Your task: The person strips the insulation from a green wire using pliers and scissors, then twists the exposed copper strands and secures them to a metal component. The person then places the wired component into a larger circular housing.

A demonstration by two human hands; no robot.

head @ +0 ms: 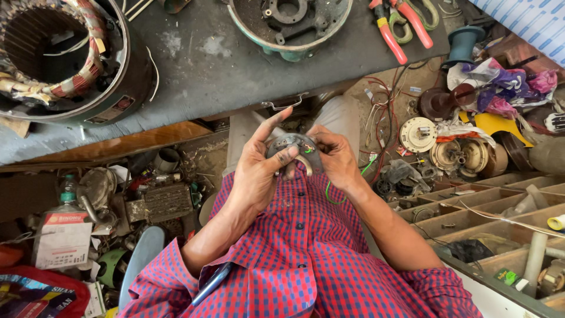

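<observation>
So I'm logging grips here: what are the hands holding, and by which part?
Both hands hold a small round grey metal part with a green wire: left hand on its left rim, thumb across the face; right hand on its right edge.

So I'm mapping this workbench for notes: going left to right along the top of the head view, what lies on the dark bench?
Wound motor stator in its round housing → teal motor end cover → red-handled pliers → teal spool. Below the bench edge, both hands, left hand and right hand, hold a small round grey part.
</observation>
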